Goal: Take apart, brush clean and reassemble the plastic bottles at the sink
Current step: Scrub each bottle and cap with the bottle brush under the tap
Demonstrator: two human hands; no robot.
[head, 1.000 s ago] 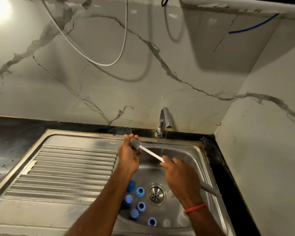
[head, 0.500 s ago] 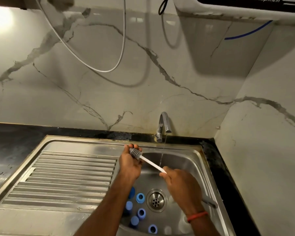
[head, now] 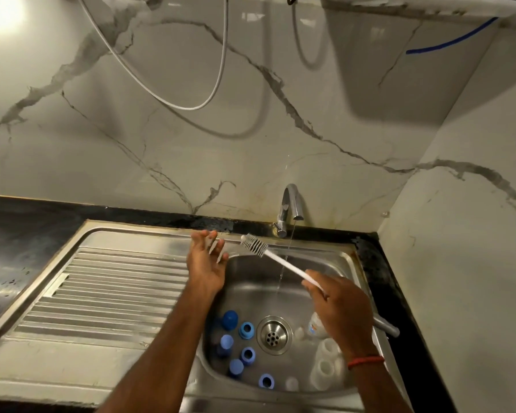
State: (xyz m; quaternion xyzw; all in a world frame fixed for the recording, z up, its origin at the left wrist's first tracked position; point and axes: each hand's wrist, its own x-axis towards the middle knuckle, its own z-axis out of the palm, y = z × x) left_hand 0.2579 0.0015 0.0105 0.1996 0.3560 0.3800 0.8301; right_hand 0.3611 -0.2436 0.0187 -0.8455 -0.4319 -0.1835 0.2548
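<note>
**Inspector:** Status of the task?

**Technician:** Disassembly appears complete. The blue caps and rings [head: 246,329] lie loose on the basin floor, from 9 to 6 o'clock of the drain [head: 274,335]. The clear bottle bodies [head: 325,368] lie at 4 to 5 o'clock of it, apart from the caps. Water runs from the tap [head: 291,204]. Whether any part is already brushed cannot be told. Brushing and reassembly are judged outstanding.

**Inspector:** State of the grips?

**Technician:** The right hand [head: 340,311] is closed round the lower handle of the brush [head: 280,262]. The left hand [head: 206,263] has its fingers spread and holds nothing.

**Inspector:** Position of the work relative to the grip?

**Technician:** The bristle head [head: 253,244] points to 10 o'clock from the right hand, over the rear rim of the sink [head: 161,242]. It sits at 3 o'clock of the left fingertips, near them but not touching. The handle crosses the water stream [head: 289,236]. Neither hand holds a bottle part. All lie in the basin below, the nearest at 6 o'clock of the right hand.
</note>
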